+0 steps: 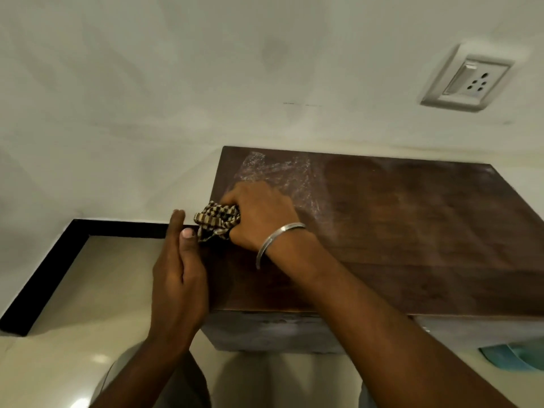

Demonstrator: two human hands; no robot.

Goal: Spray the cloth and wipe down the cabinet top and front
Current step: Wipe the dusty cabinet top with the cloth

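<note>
Wiping the cabinet top (397,225) is the step in hand: your right hand (259,216) is clenched around the bunched checked cloth (216,220), pressing it at the top's left edge, near a smeared wet patch (276,175). Your left hand (179,278) rests released against the cabinet's left side, bracing. Next, sweep rightward: that dusty stretch lies open. Wall behind; cabinet front (273,331) still unwiped.
</note>
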